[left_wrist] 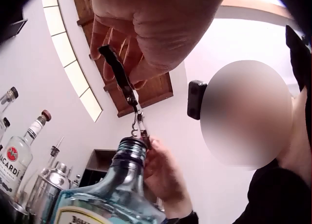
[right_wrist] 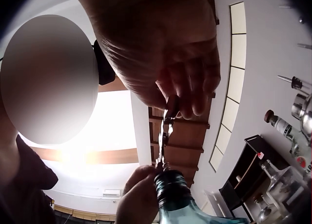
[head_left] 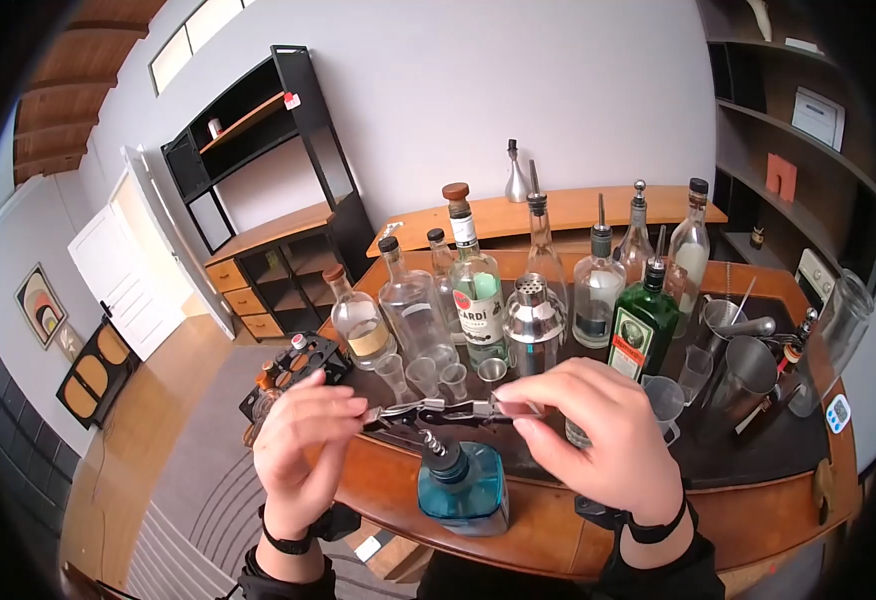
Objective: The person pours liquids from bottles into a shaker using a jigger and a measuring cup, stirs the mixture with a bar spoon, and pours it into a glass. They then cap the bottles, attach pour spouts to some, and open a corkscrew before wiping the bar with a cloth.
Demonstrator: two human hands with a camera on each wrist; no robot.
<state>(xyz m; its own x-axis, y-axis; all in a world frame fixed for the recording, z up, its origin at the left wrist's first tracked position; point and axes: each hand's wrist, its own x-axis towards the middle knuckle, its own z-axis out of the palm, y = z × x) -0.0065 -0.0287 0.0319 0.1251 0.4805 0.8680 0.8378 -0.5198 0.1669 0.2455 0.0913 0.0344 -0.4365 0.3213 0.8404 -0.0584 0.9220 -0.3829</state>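
Note:
In the head view a corkscrew (head_left: 440, 409) lies crosswise above a blue glass bottle (head_left: 466, 490), its spiral pointing down at the bottle's dark top. My right hand (head_left: 603, 425) pinches the corkscrew's right end between thumb and fingers. At the left end, my left hand (head_left: 303, 450) touches the tool with nearly straight fingers, thumb held apart. The left wrist view has the black handle (left_wrist: 117, 72) in front of the left fingers and the spiral (left_wrist: 134, 129) at the bottle neck (left_wrist: 129, 153). How deep the spiral sits cannot be told.
Behind the hands stand several bottles, including a Bacardi bottle (head_left: 478, 310) and a green bottle (head_left: 646, 320), with a metal shaker (head_left: 535, 320) and small measuring cups (head_left: 421, 377). Metal tins (head_left: 743, 370) are on the right, a bottle rack (head_left: 308, 360) on the left. The wooden table edge (head_left: 358, 500) is nearest.

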